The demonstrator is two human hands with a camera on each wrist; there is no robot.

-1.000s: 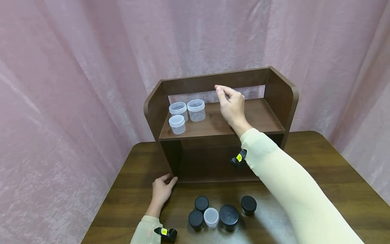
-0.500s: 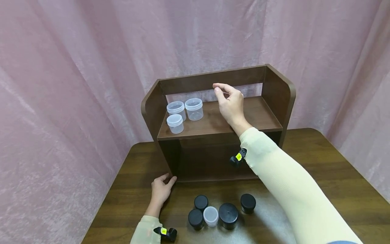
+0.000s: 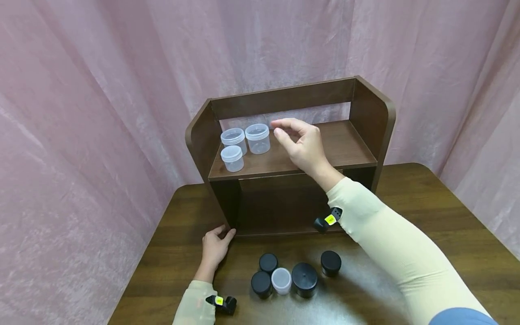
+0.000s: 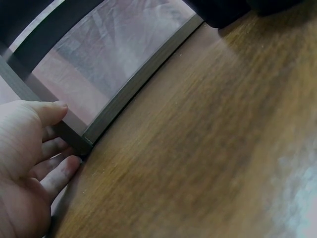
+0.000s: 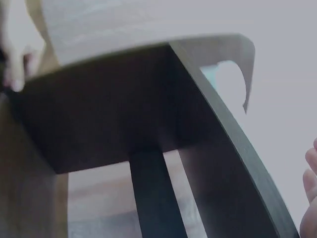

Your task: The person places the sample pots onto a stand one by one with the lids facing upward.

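A dark brown two-tier shelf (image 3: 284, 167) stands on the table. My left hand (image 3: 214, 247) grips its lower left front corner, thumb and fingers on either side of the panel (image 4: 74, 134). On the upper board, at the left, stand three clear plastic jars: a front small jar (image 3: 233, 159), a back left jar (image 3: 234, 139) and a back right jar (image 3: 257, 139). My right hand (image 3: 302, 146) hovers over the upper board just right of the back right jar, thumb and forefinger apart, holding nothing. Only its fingertips (image 5: 311, 173) show at the right wrist view's edge.
In front of the shelf stand several black-lidded jars, including a large one (image 3: 305, 280) and one apart at the right (image 3: 331, 262). A white-lidded jar (image 3: 281, 280) sits among them. The wooden table (image 3: 162, 271) has a pink curtain (image 3: 122, 90) behind it.
My right hand has moved left and slightly down toward the back right jar, and its thumb and forefinger have spread apart. The left hand stays at the shelf corner. The view has shifted slightly.
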